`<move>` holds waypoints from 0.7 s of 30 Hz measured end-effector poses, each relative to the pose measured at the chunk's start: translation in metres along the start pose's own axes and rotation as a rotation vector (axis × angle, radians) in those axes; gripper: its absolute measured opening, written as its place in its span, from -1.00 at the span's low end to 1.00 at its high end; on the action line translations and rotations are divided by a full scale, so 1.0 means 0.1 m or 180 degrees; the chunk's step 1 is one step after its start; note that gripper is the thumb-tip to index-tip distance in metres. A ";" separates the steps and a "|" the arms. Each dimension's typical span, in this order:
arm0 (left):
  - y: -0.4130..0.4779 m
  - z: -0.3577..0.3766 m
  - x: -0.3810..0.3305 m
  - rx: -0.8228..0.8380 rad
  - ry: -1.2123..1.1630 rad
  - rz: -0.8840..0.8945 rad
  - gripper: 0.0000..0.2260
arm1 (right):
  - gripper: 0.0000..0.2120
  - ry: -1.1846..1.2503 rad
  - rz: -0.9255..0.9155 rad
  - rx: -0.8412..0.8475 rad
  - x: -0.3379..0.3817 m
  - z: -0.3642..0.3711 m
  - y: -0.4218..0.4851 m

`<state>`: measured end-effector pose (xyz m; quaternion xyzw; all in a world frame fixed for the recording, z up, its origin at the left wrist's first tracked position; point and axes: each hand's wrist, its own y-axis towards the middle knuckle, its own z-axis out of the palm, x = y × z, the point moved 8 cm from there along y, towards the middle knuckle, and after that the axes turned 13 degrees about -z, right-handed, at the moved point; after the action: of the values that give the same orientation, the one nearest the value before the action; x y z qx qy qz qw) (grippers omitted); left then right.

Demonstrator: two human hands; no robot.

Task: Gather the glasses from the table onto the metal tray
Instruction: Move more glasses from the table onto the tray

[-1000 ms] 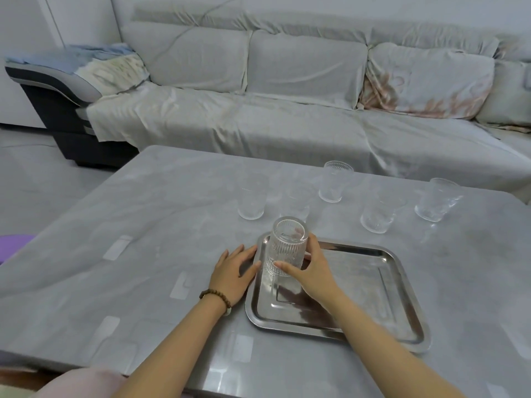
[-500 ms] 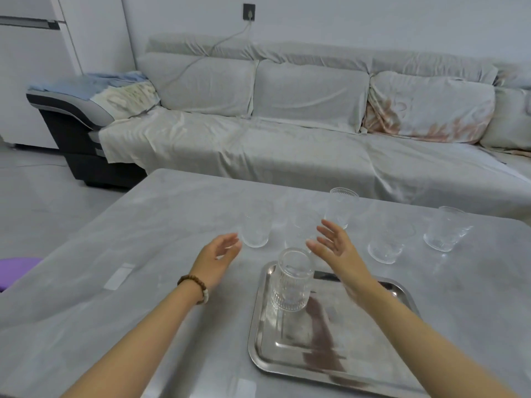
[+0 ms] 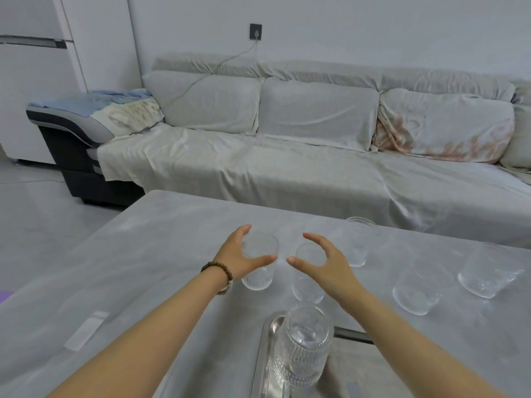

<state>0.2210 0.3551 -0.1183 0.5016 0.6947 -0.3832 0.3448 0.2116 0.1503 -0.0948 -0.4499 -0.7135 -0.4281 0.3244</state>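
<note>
Where light catches, ribbed glass [image 3: 303, 351] — clear, upright.

Tray [image 3: 265, 366] cut off by bottom edge; only its far left corner shows. Left hand [image 3: 240, 258] covers part of one glass [image 3: 258, 278]; right hand [image 3: 324, 268] overlaps another [image 3: 307, 290]. Contact unclear.

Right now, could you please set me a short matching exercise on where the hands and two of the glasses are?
Things:
1. left hand
2. right hand
3. ribbed glass
4. farthest glass

Places:
A. standing on the metal tray
B. open around the leftmost glass on the table
C. on the table nearest the sofa
D. open over the glass just beyond the tray

Pairs: 1-B, 2-D, 3-A, 4-C
</note>
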 end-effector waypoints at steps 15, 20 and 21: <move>-0.54 -0.43 -0.48 -0.0191 -0.1026 0.0288 -0.22 | -0.33 0.0406 -0.0071 -0.0028 0.49 -0.18 -0.17; -1.08 -0.43 -0.90 0.0191 -0.1726 0.0465 -0.32 | -0.33 0.1116 -0.0114 -0.0017 0.92 -0.36 -0.41; -1.17 -0.39 -0.96 0.0314 -0.1899 0.0447 -0.35 | -0.34 0.1292 -0.0060 0.0018 0.97 -0.39 -0.47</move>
<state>0.1295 0.3237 0.0045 0.4299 0.5072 -0.5220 0.5344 0.1343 0.1398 -0.0111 -0.3468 -0.6389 -0.5110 0.4588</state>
